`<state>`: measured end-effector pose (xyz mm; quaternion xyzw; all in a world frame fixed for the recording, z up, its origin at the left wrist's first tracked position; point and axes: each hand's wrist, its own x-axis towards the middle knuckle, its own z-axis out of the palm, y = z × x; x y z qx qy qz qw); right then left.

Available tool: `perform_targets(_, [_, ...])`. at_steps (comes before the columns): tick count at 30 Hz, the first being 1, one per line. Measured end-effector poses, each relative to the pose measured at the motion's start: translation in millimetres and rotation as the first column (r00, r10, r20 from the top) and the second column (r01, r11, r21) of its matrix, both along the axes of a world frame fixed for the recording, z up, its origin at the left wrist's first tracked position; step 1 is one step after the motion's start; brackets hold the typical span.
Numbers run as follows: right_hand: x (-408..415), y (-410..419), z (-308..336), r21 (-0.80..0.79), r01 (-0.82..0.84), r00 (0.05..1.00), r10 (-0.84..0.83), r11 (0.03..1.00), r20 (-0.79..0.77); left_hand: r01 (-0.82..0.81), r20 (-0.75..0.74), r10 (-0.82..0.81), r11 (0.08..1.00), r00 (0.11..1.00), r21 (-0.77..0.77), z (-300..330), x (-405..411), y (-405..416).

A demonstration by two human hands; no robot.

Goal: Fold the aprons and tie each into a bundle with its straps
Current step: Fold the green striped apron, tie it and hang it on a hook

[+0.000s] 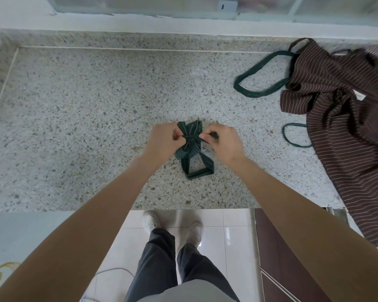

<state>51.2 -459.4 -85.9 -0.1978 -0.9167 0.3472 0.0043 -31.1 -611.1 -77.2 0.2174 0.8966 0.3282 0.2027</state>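
Left hand (164, 138) and right hand (224, 141) meet at frame centre, each w/ fingers curled, pinching a strap end of the green apron bundle (189, 141) on the speckled counter (85, 118). The knot is partly hidden by fingers. A strap loop (200, 170) lies below it. Brown striped apron (347, 127) is at right, cut off by the frame edge.

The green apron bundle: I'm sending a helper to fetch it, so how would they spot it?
On the speckled stone counter, look near the front edge, where the left hand and right hand pinch its straps. The green apron bundle is small, dark green, pinstriped and cinched, unlike the brown striped apron spread loose at the right.
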Motion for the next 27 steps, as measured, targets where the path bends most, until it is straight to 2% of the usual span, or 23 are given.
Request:
perform_targets(3, [4.3, 3.2, 0.3, -0.073, 0.041, 0.997, -0.035, 0.996, 0.075, -0.037, -0.034, 0.035, 0.997, 0.999, -0.065, -2.0, 3.0, -1.6])
perform_targets(6, [9.3, 8.4, 2.3, -0.151, 0.071, 0.990, -0.052, 0.986, 0.131, 0.005, -0.044, -0.010, 0.993, 0.999, -0.115, -1.2, 4.0, 0.1])
perform_targets(10, [10.8, 13.7, -1.6, -0.216, 0.115, 0.987, -0.088, 0.970, 0.132, 0.009, -0.019, -0.011, 0.994, 1.000, -0.111, -0.9, 3.6, 1.3])
perform_targets(14, [17.9, 12.2, -17.6, -0.300, 0.134, 0.986, -0.096, 0.944, 0.139, 0.007, 0.000, -0.007, 0.985, 1.000, -0.170, -3.8, 8.5, 3.2])
perform_targets(18, [29.6, 9.8, -32.2, -0.116, 0.052, 0.953, -0.015, 0.992, 0.302, -0.029, 0.034, 0.034, 0.990, 0.999, -0.141, -5.6, 11.7, -0.5])
perform_targets(21, [24.1, 4.8, -37.7, 0.004, 0.031, 0.933, -0.030, 1.000, 0.359, -0.100, 0.073, 0.108, 0.990, 0.991, -0.098, -6.9, 11.9, -6.8])
perform_targets(22, [20.4, 3.2, -35.4, -0.043, 0.062, 0.936, -0.043, 0.997, 0.349, -0.137, 0.102, 0.146, 0.986, 0.984, -0.092, -7.2, 11.3, -9.6])
perform_targets(23, [17.3, 1.3, -30.8, -0.162, 0.117, 0.945, -0.060, 0.980, 0.322, -0.167, 0.126, 0.177, 0.982, 0.976, -0.089, -8.1, 9.8, -12.9])
perform_targets(25, [12.1, -2.7, -15.0, -0.496, 0.237, 0.959, -0.120, 0.835, 0.256, -0.196, 0.160, 0.211, 0.975, 0.964, -0.107, -6.2, 8.2, -18.6])
perform_targets(27, [6.3, -8.2, 7.6, -0.698, 0.238, 0.970, -0.127, 0.676, 0.208, -0.227, 0.206, 0.246, 0.967, 0.947, -0.114, -2.6, 6.2, -23.1])
